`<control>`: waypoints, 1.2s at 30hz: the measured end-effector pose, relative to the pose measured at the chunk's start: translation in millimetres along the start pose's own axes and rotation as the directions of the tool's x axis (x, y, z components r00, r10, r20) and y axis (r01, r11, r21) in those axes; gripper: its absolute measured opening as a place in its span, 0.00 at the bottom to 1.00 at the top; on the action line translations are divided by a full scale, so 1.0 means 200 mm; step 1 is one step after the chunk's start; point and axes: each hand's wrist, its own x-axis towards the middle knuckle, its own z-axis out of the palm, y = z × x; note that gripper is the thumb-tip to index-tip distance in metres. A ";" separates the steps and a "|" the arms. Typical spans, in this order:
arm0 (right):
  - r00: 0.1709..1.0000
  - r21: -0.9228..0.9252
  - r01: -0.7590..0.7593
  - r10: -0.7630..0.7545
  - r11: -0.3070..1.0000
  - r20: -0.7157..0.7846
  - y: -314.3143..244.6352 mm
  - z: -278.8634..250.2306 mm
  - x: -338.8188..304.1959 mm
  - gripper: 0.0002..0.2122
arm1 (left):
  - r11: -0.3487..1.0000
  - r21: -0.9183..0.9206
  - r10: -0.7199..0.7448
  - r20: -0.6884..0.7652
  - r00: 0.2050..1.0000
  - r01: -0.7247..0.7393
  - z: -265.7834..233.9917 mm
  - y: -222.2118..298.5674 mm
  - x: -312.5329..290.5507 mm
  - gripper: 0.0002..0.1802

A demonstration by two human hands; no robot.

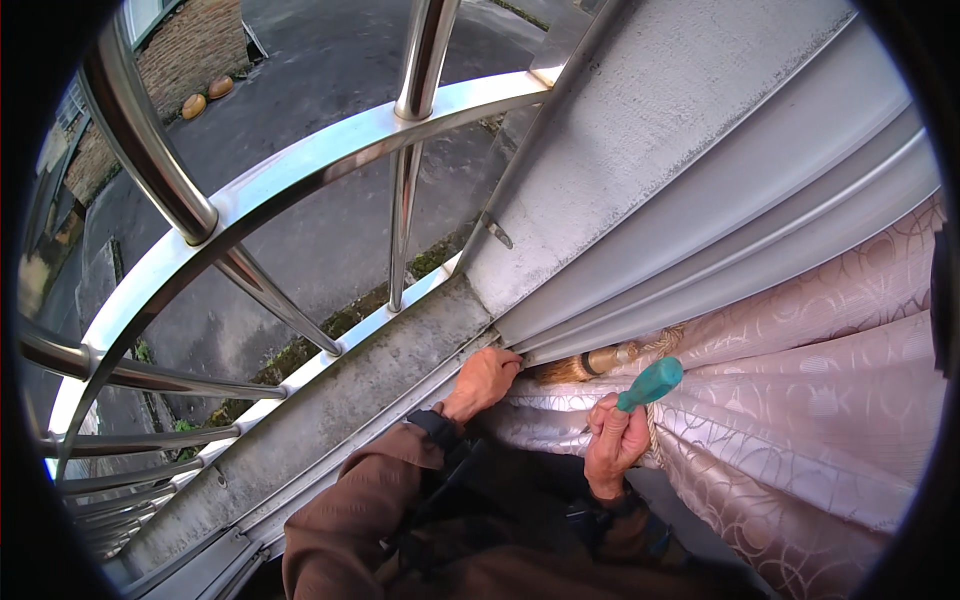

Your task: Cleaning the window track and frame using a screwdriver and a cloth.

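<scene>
"What's in the right hand (pixel 615 445)?"

"A green tool (pixel 652 383). The fingers are curled tight around its neck; the fat end juts clear of the fist."

"Its long axis?"

"Two o'clock to eight, fat end at two. I can't make out the tip from here."

"And the left hand (pixel 485 378)?"

"That's the one nearer the corner where the track (pixel 345 448) meets the frame (pixel 720 215). Its fingers bend down there; whether they grip anything, I can't tell."

"Which way is the tool from those fingertips?"

"About three o'clock, well apart, with the tassel (pixel 568 370) between. From the right fist, that corner lies at ten."

"The curtain (pixel 800 400)?"

"Spreading from the tool toward three."
</scene>
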 end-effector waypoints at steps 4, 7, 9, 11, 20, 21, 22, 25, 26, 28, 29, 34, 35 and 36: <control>1.000 0.031 -0.015 0.016 0.999 -0.020 0.01 -0.02 -0.02 0.13 | 1.000 -0.007 -0.020 -0.017 1.000 0.019 -0.01 0.00 0.00 0.15; 0.999 0.008 -0.034 0.035 0.999 -0.029 0.01 -0.03 -0.02 0.13 | 0.998 -0.008 -0.066 -0.008 0.998 0.066 -0.01 0.05 0.01 0.14; 0.998 -0.055 -0.047 0.045 0.997 -0.039 0.01 -0.03 -0.01 0.13 | 0.997 0.024 -0.074 -0.008 0.997 0.075 -0.01 0.04 0.01 0.14; 0.997 -0.023 -0.078 0.078 0.997 -0.019 0.01 -0.04 0.00 0.13 | 0.993 0.073 -0.093 -0.017 0.995 0.094 -0.03 0.05 0.02 0.14; 0.998 0.003 0.000 0.000 1.000 -0.063 -0.05 -0.02 0.04 0.14 | 0.950 0.283 -0.153 0.057 0.987 0.131 -0.08 0.06 0.10 0.16; 0.997 -0.015 0.016 -0.017 1.000 -0.076 -0.05 -0.03 0.04 0.14 | 0.944 0.303 -0.152 0.054 0.987 0.128 -0.08 0.05 0.11 0.16; 0.996 -0.034 0.033 -0.036 0.999 -0.083 -0.05 -0.03 0.05 0.14 | 0.951 0.278 -0.164 0.090 0.982 0.134 -0.11 0.06 0.12 0.16; 0.993 -0.043 0.055 -0.059 0.998 -0.105 -0.05 -0.06 0.04 0.13 | 0.971 0.188 -0.176 0.133 0.975 0.149 -0.12 0.02 0.14 0.17; 0.992 -0.050 0.061 -0.066 0.997 -0.111 -0.05 -0.06 0.05 0.13 | 0.961 0.237 -0.171 0.105 0.980 0.143 -0.12 0.02 0.14 0.17; 0.992 -0.055 0.053 -0.059 0.997 -0.115 -0.04 -0.06 0.05 0.12 | 0.952 0.272 -0.169 0.089 0.982 0.139 -0.12 0.02 0.14 0.17; 0.993 -0.053 0.039 -0.045 0.998 -0.113 -0.05 -0.06 0.05 0.12 | 0.947 0.289 -0.168 0.080 0.983 0.138 -0.13 0.02 0.14 0.17; 0.990 -0.067 0.054 -0.062 0.996 -0.124 -0.04 -0.05 0.06 0.12 | 0.930 0.317 -0.228 0.090 0.970 0.189 -0.17 0.10 0.18 0.17; 0.990 -0.072 0.057 -0.065 0.996 -0.122 -0.04 -0.05 0.05 0.11 | 0.927 0.313 -0.246 0.091 0.965 0.207 -0.18 0.11 0.18 0.17; 0.991 -0.077 0.060 -0.069 0.995 -0.119 -0.03 -0.06 0.05 0.11 | 0.930 0.311 -0.239 0.098 0.966 0.198 -0.18 0.10 0.18 0.18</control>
